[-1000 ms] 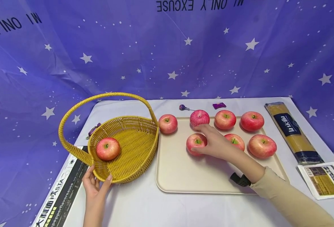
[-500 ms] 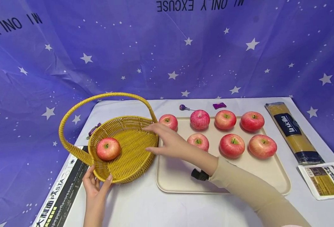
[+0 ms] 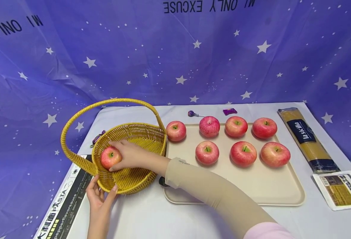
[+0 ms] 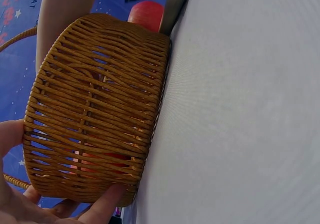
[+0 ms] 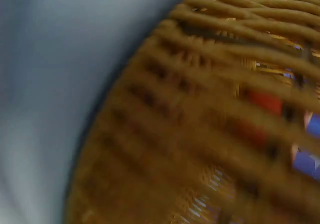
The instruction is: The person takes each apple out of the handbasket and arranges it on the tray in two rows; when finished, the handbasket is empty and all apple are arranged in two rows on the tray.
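Observation:
A yellow wicker basket (image 3: 142,136) with a tall hoop handle stands on the left of the white table. Inside it lies a red apple (image 3: 108,157). My right hand (image 3: 127,155) reaches into the basket, with fingers over the apple and thumb under it. My left hand (image 3: 99,194) grips the basket's near rim, thumb on one side and fingers on the other. The left wrist view shows the basket wall (image 4: 100,109) close up, with a fingertip (image 4: 102,204) on it. The right wrist view is a blur of wicker (image 5: 200,109) with red behind it.
A cream tray (image 3: 238,191) right of the basket holds several more red apples, the nearest (image 3: 206,152). A spaghetti pack (image 3: 307,139) and a flat packet (image 3: 341,189) lie at the right. A black pasta box (image 3: 65,205) sits under the basket's left side. Small candies (image 3: 230,111) lie behind the tray.
My right hand left the apples on the tray, swept left over the basket rim, and now closes round the apple in the basket. The left hand has stayed on the rim.

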`<state>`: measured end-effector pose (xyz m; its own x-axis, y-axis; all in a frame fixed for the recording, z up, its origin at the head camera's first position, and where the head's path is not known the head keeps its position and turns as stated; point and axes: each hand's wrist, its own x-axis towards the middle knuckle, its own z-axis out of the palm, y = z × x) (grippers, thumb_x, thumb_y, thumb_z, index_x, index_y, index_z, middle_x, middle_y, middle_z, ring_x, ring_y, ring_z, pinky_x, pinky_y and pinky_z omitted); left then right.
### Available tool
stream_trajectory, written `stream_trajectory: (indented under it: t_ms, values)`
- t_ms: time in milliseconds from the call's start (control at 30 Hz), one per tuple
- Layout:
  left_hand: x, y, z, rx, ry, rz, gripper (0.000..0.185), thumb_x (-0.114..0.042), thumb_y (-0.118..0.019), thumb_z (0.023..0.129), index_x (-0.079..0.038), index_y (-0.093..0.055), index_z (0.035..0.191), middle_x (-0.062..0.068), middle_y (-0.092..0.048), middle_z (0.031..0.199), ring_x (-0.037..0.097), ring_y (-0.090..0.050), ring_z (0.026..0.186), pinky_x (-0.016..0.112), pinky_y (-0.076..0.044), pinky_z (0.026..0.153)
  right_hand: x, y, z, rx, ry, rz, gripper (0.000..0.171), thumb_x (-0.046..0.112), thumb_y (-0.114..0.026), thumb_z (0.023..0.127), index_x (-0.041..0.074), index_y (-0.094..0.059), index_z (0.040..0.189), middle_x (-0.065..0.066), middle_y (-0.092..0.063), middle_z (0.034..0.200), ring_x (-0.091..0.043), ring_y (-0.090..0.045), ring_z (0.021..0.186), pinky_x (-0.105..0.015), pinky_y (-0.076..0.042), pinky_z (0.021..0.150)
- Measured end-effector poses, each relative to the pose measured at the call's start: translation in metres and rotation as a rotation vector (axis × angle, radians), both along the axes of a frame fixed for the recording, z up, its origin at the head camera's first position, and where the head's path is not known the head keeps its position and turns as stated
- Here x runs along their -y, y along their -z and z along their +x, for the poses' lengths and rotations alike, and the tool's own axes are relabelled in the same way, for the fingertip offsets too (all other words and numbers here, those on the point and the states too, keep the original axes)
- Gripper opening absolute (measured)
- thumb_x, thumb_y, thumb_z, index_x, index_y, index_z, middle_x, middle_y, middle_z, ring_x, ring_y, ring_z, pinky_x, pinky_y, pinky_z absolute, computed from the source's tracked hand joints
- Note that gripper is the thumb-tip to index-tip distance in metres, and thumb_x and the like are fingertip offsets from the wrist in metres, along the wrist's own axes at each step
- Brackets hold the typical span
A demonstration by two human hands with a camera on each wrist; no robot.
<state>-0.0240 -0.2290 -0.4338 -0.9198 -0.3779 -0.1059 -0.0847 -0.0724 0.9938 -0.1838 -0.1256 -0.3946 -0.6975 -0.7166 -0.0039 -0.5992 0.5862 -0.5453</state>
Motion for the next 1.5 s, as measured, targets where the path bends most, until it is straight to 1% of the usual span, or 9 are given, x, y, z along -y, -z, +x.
stream_trajectory:
  t_ms: [233, 367, 533, 700, 867, 1000, 1133, 1300, 1500]
  values:
    - [-0.004, 0.002, 0.000, 0.004, -0.003, -0.008, 0.073, -0.006, -0.059, 0.096, -0.019, -0.009, 0.148, 0.013, -0.007, 0.156, 0.026, -0.011, 0.144, 0.007, -0.044, 0.089, 0.015, 0.010, 0.001, -0.018, 0.027, 0.056, 0.082, 0.051, -0.077, 0.077, 0.024, -0.040, 0.145, 0.001, -0.046, 0.136, -0.010, -0.052, 0.114, -0.020, -0.047, 0.092]
    - [-0.004, 0.002, 0.001, -0.005, -0.013, -0.010, 0.073, -0.004, -0.059, 0.095, -0.019, -0.010, 0.147, 0.015, -0.009, 0.156, 0.025, -0.011, 0.144, 0.005, -0.042, 0.089, 0.013, 0.010, 0.001, -0.028, 0.036, 0.041, 0.074, 0.048, -0.078, 0.077, 0.024, -0.045, 0.139, 0.003, -0.049, 0.127, -0.008, -0.054, 0.105, -0.018, -0.048, 0.083]
    - [-0.003, 0.002, 0.001, -0.024, -0.010, -0.008, 0.072, -0.002, -0.058, 0.095, -0.018, -0.011, 0.147, 0.015, -0.011, 0.154, 0.027, -0.013, 0.144, 0.007, -0.043, 0.090, 0.007, 0.007, 0.002, -0.083, 0.028, 0.030, 0.070, 0.050, -0.079, 0.074, 0.025, -0.051, 0.133, 0.006, -0.052, 0.119, -0.006, -0.054, 0.095, -0.016, -0.047, 0.073]
    - [-0.003, 0.002, 0.002, -0.034, -0.017, -0.016, 0.071, -0.001, -0.057, 0.096, -0.018, -0.011, 0.147, 0.013, -0.013, 0.152, 0.027, -0.017, 0.142, 0.009, -0.044, 0.090, -0.006, -0.001, 0.007, -0.139, -0.026, -0.033, 0.069, 0.049, -0.079, 0.072, 0.023, -0.054, 0.131, 0.006, -0.053, 0.114, -0.004, -0.053, 0.091, -0.013, -0.045, 0.071]
    - [-0.002, 0.002, 0.002, -0.029, -0.021, -0.027, 0.070, -0.001, -0.056, 0.096, -0.018, -0.012, 0.147, 0.012, -0.015, 0.152, 0.027, -0.019, 0.141, 0.009, -0.045, 0.090, -0.042, -0.021, 0.014, -0.128, -0.050, -0.135, 0.069, 0.046, -0.080, 0.073, 0.024, -0.052, 0.132, 0.005, -0.052, 0.119, -0.003, -0.053, 0.097, -0.013, -0.046, 0.077]
    - [-0.002, 0.001, 0.001, -0.009, -0.023, -0.038, 0.071, -0.003, -0.057, 0.096, -0.019, -0.012, 0.147, 0.012, -0.015, 0.153, 0.028, -0.017, 0.142, 0.008, -0.044, 0.089, -0.081, -0.037, 0.018, -0.118, -0.022, -0.205, 0.071, 0.043, -0.080, 0.073, 0.024, -0.051, 0.135, 0.004, -0.052, 0.124, -0.004, -0.053, 0.104, -0.018, -0.048, 0.084]
    - [-0.001, 0.002, 0.001, 0.010, -0.021, -0.047, 0.072, -0.006, -0.058, 0.096, -0.020, -0.011, 0.148, 0.012, -0.012, 0.156, 0.027, -0.013, 0.144, 0.007, -0.044, 0.088, -0.122, -0.044, 0.020, -0.117, 0.029, -0.243, 0.070, 0.043, -0.080, 0.073, 0.024, -0.051, 0.134, 0.007, -0.052, 0.124, -0.004, -0.053, 0.103, -0.022, -0.050, 0.085]
    - [-0.001, 0.002, 0.001, 0.014, -0.023, -0.045, 0.073, -0.005, -0.058, 0.096, -0.020, -0.009, 0.149, 0.013, -0.008, 0.157, 0.026, -0.009, 0.145, 0.006, -0.042, 0.088, -0.166, -0.043, 0.024, -0.053, 0.110, -0.252, 0.068, 0.043, -0.080, 0.072, 0.029, -0.051, 0.133, 0.012, -0.052, 0.124, -0.005, -0.055, 0.099, -0.026, -0.052, 0.083]
    - [-0.001, 0.002, 0.001, 0.007, -0.015, -0.039, 0.074, -0.005, -0.058, 0.096, -0.021, -0.009, 0.149, 0.013, -0.006, 0.158, 0.026, -0.008, 0.145, 0.006, -0.042, 0.089, -0.197, -0.030, 0.025, -0.059, 0.180, -0.235, 0.070, 0.043, -0.081, 0.073, 0.027, -0.052, 0.134, 0.014, -0.053, 0.128, -0.003, -0.051, 0.113, -0.028, -0.048, 0.096]
